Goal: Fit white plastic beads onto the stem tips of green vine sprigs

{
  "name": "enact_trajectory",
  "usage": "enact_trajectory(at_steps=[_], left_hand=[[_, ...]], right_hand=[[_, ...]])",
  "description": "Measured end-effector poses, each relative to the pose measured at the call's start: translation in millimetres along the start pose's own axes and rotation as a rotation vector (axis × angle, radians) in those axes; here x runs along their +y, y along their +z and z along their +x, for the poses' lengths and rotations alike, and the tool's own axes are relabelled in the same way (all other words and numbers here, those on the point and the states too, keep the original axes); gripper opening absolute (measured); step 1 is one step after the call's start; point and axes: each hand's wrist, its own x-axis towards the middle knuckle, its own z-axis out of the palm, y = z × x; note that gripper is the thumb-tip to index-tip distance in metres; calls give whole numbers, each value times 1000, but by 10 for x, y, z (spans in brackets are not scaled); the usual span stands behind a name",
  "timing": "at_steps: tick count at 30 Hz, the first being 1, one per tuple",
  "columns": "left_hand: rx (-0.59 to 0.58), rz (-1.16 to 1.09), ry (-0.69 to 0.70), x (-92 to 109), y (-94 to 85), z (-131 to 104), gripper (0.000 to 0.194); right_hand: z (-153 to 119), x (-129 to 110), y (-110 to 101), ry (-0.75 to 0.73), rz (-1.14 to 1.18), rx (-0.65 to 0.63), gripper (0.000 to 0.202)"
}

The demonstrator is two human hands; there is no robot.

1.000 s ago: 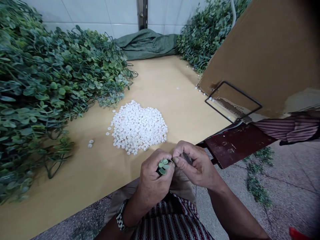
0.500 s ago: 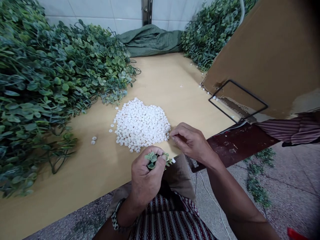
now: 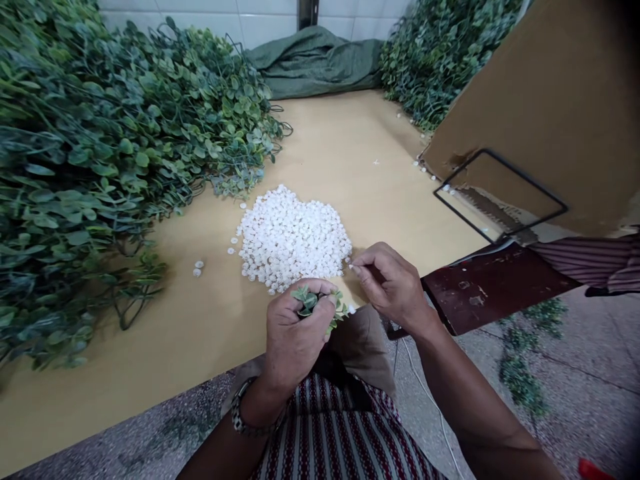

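My left hand is closed around a small green sprig, whose leaves stick out between the fingers; a white piece shows at its right end. Just right of the pile of small white discs, my right hand pinches a small white disc between thumb and forefinger. The pile lies on the light wooden table, just beyond my left hand. A few loose discs lie to the left of the pile.
Artificial green foliage is heaped on the left, with more foliage at the back right. Green cloth lies along the back edge. A cardboard sheet and black wire frame stand right, near a dark red surface.
The view has shifted slightly, so the table and pile appear farther right and higher. A white disc now shows at my right fingertips; my left hand still holds the sprig.
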Motion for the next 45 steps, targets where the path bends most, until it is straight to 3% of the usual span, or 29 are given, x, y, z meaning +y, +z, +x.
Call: enact_trajectory(at_steps=[7, 12, 30, 45], left_hand=[[-12, -25, -12, 18, 85, -31, 10], [-40, -13, -14, 25, 136, -48, 11], [-12, 172, 116, 60, 183, -39, 9], [10, 238, 177, 39, 188, -43, 10]], right_hand=[[-109, -270, -6, 316, 584, 35, 9], [-187, -302, 46, 415, 795, 33, 12], [-224, -314, 57, 357, 680, 80, 10], [-205, -272, -37, 158, 438, 6, 9]])
